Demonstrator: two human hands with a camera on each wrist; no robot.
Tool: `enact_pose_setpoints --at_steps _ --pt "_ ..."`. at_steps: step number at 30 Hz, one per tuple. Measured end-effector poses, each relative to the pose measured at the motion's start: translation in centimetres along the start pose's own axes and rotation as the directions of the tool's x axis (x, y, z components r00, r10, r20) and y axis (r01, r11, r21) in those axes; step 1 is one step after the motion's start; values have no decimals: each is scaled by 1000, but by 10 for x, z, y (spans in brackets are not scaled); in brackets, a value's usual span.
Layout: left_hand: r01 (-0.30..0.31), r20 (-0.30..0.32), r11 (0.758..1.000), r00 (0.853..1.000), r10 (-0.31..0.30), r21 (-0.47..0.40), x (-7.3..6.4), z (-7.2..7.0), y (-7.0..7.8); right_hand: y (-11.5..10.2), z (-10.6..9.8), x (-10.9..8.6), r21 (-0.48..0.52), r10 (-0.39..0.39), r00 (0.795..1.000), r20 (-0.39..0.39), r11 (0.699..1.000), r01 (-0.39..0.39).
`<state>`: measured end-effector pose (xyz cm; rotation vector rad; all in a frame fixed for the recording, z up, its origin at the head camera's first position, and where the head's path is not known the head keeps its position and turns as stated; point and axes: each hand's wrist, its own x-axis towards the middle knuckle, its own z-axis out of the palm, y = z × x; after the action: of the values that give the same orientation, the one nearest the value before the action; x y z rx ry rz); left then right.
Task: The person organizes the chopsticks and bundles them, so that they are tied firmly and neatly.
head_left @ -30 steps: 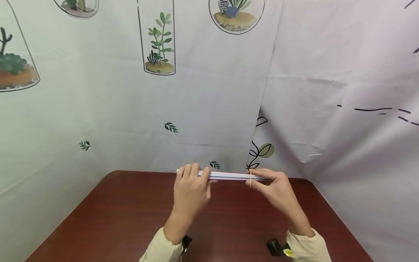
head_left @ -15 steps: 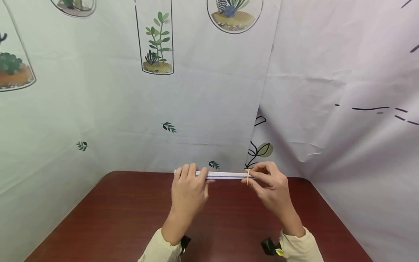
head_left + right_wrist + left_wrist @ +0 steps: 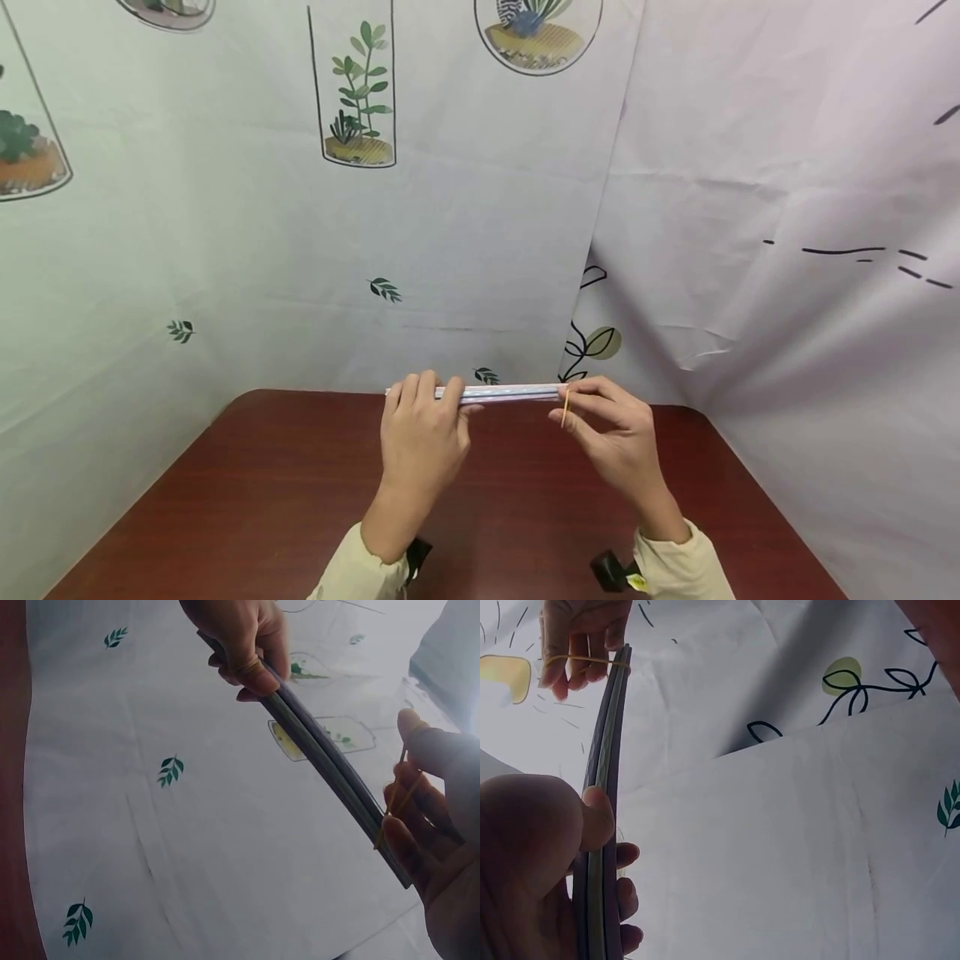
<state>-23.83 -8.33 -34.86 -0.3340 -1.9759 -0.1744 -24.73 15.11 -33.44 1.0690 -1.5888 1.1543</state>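
Note:
A slim bundle of long, straight white and blue sticks (image 3: 517,392) is held level above the table; their exact kind cannot be told. My left hand (image 3: 422,429) grips its left part, with the thumb (image 3: 598,817) lying along the near side in the left wrist view. At the other end, my right hand (image 3: 618,425) holds a yellow rubber band (image 3: 566,408) stretched on its fingers and thumb. One side of the band loops round the bundle close to its tip, as the right wrist view shows on the sticks (image 3: 322,757).
Beneath both hands spreads a dark red-brown table (image 3: 502,517). A white curtain (image 3: 465,225) printed with plants hangs behind and at both sides. Black wrist devices (image 3: 609,571) sit at the cuffs of the pale sleeves (image 3: 678,567).
The right fingers drew in, then extended again, and the rubber band on them shifted slightly left. The bundle's right end rose a little, and both hands drifted left in view.

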Motion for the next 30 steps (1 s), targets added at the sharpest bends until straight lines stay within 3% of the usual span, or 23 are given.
enact_pose_setpoints --at_steps 7,12,16,23,30 --pt "4 -25 1000 1000 -3 17 2 -3 3 -9 3 -3 107 148 982 -121 985 -135" --pt "28 -52 999 998 -28 17 4 -5 3 -15 7 -1 205 202 957 -206 966 -160" --pt "47 -67 999 997 -46 12 5 -6 1 -18 9 0 254 243 948 -208 949 -188" --pt "36 -82 999 996 -36 4 4 -6 1 -25 6 2 176 393 888 -236 917 -359" --pt "45 -65 999 997 -45 -5 4 -6 1 -28 4 4 202 447 860 -244 891 -406"
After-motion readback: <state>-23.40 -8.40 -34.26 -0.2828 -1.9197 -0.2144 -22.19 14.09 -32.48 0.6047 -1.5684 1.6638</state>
